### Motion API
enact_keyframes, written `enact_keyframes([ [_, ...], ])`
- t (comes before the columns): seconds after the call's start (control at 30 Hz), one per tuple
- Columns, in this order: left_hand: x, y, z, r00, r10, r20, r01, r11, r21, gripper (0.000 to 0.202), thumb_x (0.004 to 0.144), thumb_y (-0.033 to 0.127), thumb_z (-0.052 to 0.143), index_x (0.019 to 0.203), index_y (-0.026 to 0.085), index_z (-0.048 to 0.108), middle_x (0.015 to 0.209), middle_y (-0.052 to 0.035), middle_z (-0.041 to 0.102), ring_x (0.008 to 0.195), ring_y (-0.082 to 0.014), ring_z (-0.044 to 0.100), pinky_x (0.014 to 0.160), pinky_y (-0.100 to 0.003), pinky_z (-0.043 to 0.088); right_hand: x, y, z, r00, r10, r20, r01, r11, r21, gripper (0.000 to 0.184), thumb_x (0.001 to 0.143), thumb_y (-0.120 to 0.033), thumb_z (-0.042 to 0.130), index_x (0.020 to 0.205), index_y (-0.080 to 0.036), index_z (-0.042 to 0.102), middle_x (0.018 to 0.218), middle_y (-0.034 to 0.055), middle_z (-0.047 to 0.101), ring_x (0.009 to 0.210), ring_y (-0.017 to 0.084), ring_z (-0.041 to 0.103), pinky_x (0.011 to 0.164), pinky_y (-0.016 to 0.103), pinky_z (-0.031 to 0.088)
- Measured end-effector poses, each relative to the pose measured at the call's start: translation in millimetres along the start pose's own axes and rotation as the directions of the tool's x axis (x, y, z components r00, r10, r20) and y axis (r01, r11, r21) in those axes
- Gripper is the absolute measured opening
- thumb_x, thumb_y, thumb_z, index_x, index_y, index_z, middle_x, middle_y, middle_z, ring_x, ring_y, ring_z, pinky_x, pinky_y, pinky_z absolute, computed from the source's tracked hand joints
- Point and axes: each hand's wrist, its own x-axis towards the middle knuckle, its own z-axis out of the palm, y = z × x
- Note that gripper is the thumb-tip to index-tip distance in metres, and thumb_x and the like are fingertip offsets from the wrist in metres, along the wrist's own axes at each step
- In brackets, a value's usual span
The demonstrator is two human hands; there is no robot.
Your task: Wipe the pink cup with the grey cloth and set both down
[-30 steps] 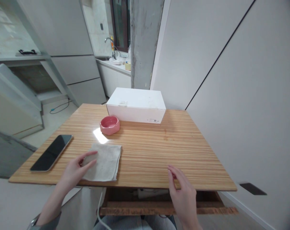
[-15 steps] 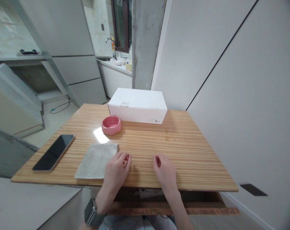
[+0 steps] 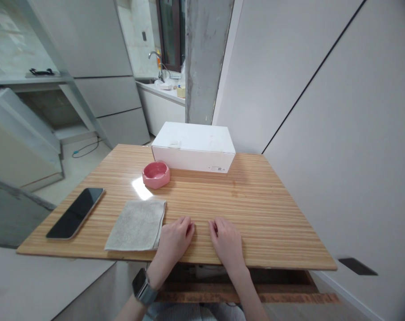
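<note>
Resting both hands palm-down on the table [image 3: 255, 214], nothing gripped; step judged: idle at the near edge. Phone [image 3: 74, 212] far left; grey cloth [image 3: 136, 225] just beside my left hand [image 3: 173, 238], contact unclear; right hand [image 3: 226, 240] near it, apart; fingers loosely curled, empty. Taking the cloth would need a slight leftward reach.

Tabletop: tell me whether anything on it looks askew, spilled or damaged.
Nothing is spilled or broken. The phone lies slantwise near the left edge of the table, and the grey cloth sits slightly skewed at the front rim. The white box has faint smudges on its lid. The pink bowl stands upright.
</note>
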Motion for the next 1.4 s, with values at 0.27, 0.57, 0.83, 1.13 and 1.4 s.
enact_keyframes([
  [0.27,0.3,-0.6,1.2,1.000,-0.007,0.006,0.007,1.000,0.004,0.025,0.093,0.028,0.037,0.077,0.020,0.054,0.078,-0.0029,0.068,0.069,-0.0166,0.064,0.055,-0.027,0.032,-4.1,0.2,-1.3,1.000,-0.013,0.028,0.013,1.000,-0.017,0.030,0.098,-0.030,0.036,0.073,-0.020,0.051,0.069,0.0006,0.059,0.062,0.014,0.054,0.060,0.026,0.032],
  [0.57,0.5,0.9,-0.2,1.000,0.013,0.007,-0.013,0.999,0.037,0.025,0.093,0.027,0.038,0.076,0.020,0.054,0.077,-0.0031,0.068,0.068,-0.0172,0.064,0.054,-0.027,0.032,-3.9,-1.1,-1.7,0.999,-0.004,0.043,0.006,0.999,-0.034,0.027,0.096,-0.027,0.038,0.074,-0.021,0.051,0.070,0.0009,0.060,0.064,0.014,0.056,0.061,0.026,0.033],
  [0.83,0.5,3.1,0.3,1.000,0.020,0.014,-0.021,0.997,0.080,0.025,0.094,0.027,0.036,0.079,0.020,0.055,0.077,-0.0036,0.067,0.067,-0.0174,0.064,0.052,-0.027,0.030,-4.4,-0.5,-1.3,0.999,-0.013,0.040,0.015,0.998,-0.053,0.026,0.096,-0.026,0.039,0.074,-0.021,0.051,0.070,0.0009,0.060,0.065,0.015,0.056,0.061,0.027,0.033],
  [1.13,0.3,4.0,-0.4,1.000,0.027,0.012,-0.028,0.995,0.094,0.025,0.094,0.025,0.035,0.081,0.020,0.056,0.077,-0.0036,0.067,0.066,-0.0168,0.064,0.053,-0.028,0.032,-3.7,-0.9,-1.0,0.999,-0.027,0.029,0.028,0.998,-0.057,0.027,0.097,-0.027,0.038,0.074,-0.021,0.050,0.069,0.0008,0.060,0.064,0.015,0.056,0.061,0.027,0.033],
  [1.4,0.2,5.5,0.1,0.999,0.018,0.029,-0.021,0.994,0.111,0.026,0.094,0.026,0.034,0.083,0.020,0.056,0.077,-0.0047,0.067,0.065,-0.0176,0.064,0.052,-0.027,0.031,-2.7,-0.7,-0.6,0.997,-0.027,0.069,0.033,0.996,-0.088,0.023,0.096,-0.025,0.040,0.076,-0.022,0.050,0.071,0.0007,0.060,0.067,0.017,0.057,0.063,0.028,0.033],
])
